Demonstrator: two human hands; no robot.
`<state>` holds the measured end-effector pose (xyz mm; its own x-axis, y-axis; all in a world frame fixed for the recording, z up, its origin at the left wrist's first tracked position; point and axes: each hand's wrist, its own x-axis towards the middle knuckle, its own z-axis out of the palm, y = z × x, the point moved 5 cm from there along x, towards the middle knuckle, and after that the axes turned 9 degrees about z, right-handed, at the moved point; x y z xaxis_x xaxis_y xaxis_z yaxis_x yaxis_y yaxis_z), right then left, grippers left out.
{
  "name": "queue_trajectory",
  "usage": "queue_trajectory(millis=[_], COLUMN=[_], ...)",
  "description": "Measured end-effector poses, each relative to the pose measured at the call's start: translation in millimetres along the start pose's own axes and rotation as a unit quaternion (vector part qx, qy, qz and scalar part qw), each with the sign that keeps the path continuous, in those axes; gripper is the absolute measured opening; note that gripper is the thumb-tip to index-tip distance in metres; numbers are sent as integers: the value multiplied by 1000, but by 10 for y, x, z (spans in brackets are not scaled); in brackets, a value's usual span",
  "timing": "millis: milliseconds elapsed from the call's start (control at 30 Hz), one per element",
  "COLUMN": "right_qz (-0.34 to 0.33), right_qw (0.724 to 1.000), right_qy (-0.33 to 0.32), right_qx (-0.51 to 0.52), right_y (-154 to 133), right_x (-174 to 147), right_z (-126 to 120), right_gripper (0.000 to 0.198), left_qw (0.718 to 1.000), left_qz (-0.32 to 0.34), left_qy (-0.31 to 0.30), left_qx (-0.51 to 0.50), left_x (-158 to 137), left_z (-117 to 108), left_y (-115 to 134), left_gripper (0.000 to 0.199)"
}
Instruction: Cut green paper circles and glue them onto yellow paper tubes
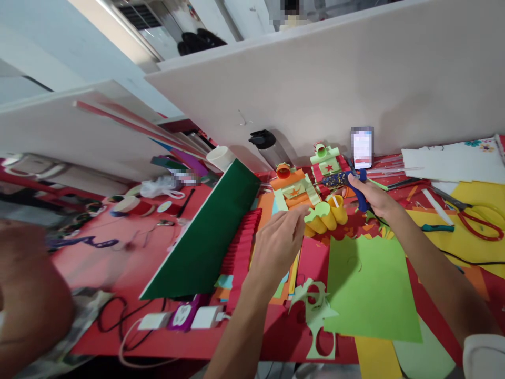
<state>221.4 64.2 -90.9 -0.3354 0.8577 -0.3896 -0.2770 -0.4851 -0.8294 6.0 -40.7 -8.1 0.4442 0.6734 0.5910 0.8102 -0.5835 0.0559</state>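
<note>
My left hand (278, 237) is closed, its fingertips at the left end of a row of yellow paper tubes (325, 223) with pale green tops; the thumb's grip is partly hidden. My right hand (373, 195) is wrapped round a blue glue gun (358, 195), its speckled front part pointing left above the tubes. Behind the tubes sits an orange paper robot figure (290, 181) with a star on its front. A green and red paper figure (326, 163) stands beside it. Below my hands lie a light green paper sheet (371, 289) and a pale green cut-out scrap (317, 321).
A dark green board (209, 242) leans left of my left hand. A bottle (272, 150) and a phone (362, 148) stand by the partition. Red-handled scissors (473, 216) and a teal-handled cutter (437, 228) lie right. Chargers (207, 317) and cables are near the front edge; another person's arm (35, 295) is left.
</note>
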Motion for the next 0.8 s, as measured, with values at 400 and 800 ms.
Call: queue_trajectory(millis=[400,800], right_qz=[6,13], right_qw=[1000,999], right_qy=[-14,-11], right_qx=[20,33], right_y=[27,36], right_x=[19,15], right_z=[37,33], right_gripper=[35,25], left_qw=[997,995], left_qz=[-26,-49], left_qy=[-71,-85], left_qx=[-12,-34], left_x=[52,82], left_z=[299,479], left_y=[-24,-84], left_gripper=[41,46])
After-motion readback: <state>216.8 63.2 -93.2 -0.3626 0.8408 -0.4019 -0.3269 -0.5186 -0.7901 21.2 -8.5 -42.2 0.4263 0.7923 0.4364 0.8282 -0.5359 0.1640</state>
